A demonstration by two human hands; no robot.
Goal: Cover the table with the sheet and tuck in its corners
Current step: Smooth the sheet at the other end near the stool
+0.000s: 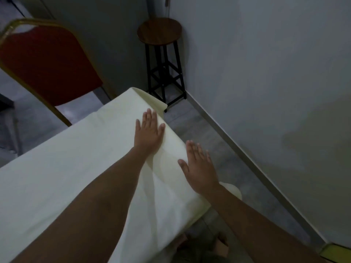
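Observation:
A cream sheet lies spread over the table, whose own surface is hidden beneath it. The sheet hangs over the right edge in soft folds, and its far right corner droops loose. My left hand rests flat on the sheet near that edge, fingers spread. My right hand lies flat at the right edge, palm down and fingers extended, pressing the overhanging cloth. Neither hand grips anything.
A red chair with a gold frame stands at the table's far left side. A round wooden stool on black legs stands in the corner. A grey wall runs close along the right, leaving a narrow strip of floor.

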